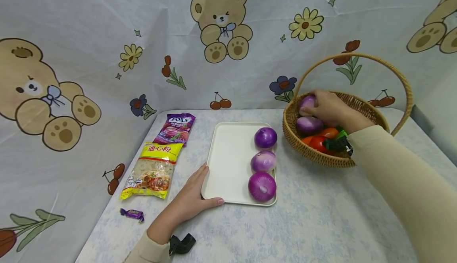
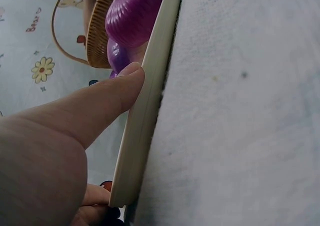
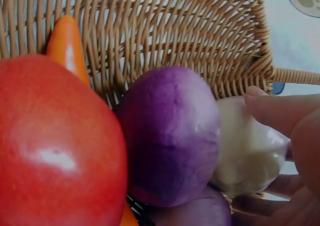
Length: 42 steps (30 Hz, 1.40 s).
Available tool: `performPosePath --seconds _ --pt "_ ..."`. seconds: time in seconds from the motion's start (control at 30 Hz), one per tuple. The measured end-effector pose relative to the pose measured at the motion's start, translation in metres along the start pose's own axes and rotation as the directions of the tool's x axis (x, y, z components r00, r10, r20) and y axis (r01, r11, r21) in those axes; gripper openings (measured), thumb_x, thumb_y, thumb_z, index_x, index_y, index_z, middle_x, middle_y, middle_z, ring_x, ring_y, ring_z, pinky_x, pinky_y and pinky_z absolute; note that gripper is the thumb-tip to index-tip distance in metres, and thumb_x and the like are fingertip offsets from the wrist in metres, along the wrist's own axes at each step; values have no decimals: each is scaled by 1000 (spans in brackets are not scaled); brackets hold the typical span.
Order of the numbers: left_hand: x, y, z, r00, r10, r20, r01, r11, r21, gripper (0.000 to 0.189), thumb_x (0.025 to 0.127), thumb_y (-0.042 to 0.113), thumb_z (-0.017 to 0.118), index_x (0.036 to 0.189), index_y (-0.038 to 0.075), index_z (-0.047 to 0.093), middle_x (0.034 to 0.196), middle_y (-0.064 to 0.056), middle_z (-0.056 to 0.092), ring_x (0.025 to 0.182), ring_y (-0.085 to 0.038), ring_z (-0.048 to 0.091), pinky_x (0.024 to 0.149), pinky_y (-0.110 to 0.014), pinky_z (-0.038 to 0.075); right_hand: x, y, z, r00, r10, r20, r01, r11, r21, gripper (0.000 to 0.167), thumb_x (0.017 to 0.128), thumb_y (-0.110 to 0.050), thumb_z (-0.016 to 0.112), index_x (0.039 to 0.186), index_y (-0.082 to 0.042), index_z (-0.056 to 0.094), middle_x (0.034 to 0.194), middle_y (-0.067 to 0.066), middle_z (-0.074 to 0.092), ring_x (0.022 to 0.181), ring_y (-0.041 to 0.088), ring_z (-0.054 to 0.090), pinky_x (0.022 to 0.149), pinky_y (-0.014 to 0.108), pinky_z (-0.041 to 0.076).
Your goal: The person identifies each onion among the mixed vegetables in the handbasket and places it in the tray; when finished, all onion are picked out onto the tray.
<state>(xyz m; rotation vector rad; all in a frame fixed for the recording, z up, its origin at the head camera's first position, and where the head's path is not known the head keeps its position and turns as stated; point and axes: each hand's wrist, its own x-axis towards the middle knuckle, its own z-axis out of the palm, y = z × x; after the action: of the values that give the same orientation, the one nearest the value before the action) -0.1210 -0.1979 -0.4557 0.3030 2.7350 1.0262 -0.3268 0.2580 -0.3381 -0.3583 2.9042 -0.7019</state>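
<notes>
On a white rectangular tray (image 1: 228, 164) three purple onions stand in a column along the right side: the far onion (image 1: 265, 137), the middle onion (image 1: 263, 161) and the near onion (image 1: 262, 187). My left hand (image 1: 194, 197) touches the tray's near left corner, its thumb (image 2: 131, 80) straight against the rim. Inside the wicker basket (image 1: 298, 146), my right hand (image 1: 326, 106) holds a pale purple onion (image 3: 247, 146) between thumb and fingers. Beside it lie another purple onion (image 3: 172, 136), a red tomato (image 3: 55, 146) and an orange carrot-like piece (image 3: 69, 48).
A purple Fox's candy bag (image 1: 175, 128) and a yellow pasta bag (image 1: 151, 171) lie left of the tray. One wrapped candy (image 1: 132, 214) is nearer the front. The basket's tall handle (image 1: 392, 70) arches over the right forearm. A bear-print cloth (image 1: 228, 84) hangs behind the table.
</notes>
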Motion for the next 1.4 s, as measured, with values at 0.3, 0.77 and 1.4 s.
performPosePath --seconds 0.3,0.77,1.4 --pt "0 0 -1 1000 4 -1 -4 1000 4 124 80 67 84 169 10 20 175 -3 12 158 -28 12 121 -58 21 0 1 -1 998 -30 -51 29 999 -17 76 104 -37 68 152 12 36 134 38 51 122 52 49 105 69 39" --pt "0 -1 0 1000 4 -1 -4 1000 0 124 80 68 84 169 10 20 175 -2 11 158 -29 12 121 -59 21 -19 -21 -23 989 -126 -82 122 991 -51 78 105 -37 67 157 11 34 142 41 47 126 57 48 105 72 38" --pt "-1 0 -1 1000 2 3 -2 1000 1 122 81 66 84 169 9 20 175 -4 11 158 -30 12 121 -59 21 -84 -140 42 842 -535 -71 538 842 32 69 96 -23 82 152 2 50 147 20 56 132 34 55 110 53 44"
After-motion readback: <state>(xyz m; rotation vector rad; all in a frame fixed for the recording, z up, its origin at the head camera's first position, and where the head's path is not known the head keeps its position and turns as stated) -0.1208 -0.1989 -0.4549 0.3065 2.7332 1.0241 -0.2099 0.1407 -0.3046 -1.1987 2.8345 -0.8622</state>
